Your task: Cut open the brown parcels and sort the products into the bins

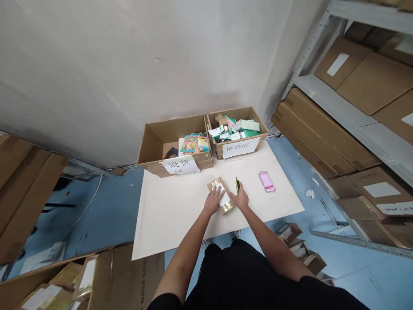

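Note:
A small brown cardboard parcel (218, 187) with a white label lies on the white board (167, 211). My left hand (213, 199) rests on its left side with fingers flat. My right hand (240, 199) touches its right edge and grips a yellow-black utility knife (237, 184) that points away from me. A pink item (266, 181) lies to the right on the board.
Two open labelled cartons stand at the board's far edge: the left carton (155, 160) holds colourful packs, the right carton (238, 148) several green-white boxes. Metal shelving (364, 125) with cartons stands at right. More cartons (119, 275) sit at the near left. The floor is blue.

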The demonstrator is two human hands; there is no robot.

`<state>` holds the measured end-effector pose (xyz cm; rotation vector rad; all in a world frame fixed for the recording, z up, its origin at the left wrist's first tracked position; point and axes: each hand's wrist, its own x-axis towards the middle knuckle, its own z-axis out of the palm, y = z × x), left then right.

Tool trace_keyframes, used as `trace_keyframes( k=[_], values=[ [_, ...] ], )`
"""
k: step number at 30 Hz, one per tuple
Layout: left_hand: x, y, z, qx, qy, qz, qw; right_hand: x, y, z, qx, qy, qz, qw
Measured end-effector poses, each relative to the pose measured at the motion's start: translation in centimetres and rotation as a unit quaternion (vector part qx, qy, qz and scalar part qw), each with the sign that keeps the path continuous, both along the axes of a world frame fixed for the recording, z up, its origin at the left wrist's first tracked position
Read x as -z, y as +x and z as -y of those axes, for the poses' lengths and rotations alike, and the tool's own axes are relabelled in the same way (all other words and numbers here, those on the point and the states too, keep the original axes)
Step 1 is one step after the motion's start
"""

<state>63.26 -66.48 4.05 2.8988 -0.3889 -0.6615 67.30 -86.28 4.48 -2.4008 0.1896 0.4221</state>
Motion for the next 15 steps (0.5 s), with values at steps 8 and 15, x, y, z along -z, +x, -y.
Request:
trace_keyframes(
  k=[8,15],
  values=[
    [1.3,-0.5,0.7,-0.1,0.054,-0.011,0.993,2.4,-1.3,1.5,0.015,0.001,-0.075,0.997],
    [1.9,-4.0,2.7,-0.193,0.095,0.02,0.976,0.5,5.4,-0.8,0.007,0.07,-0.026,0.997]
  ],
)
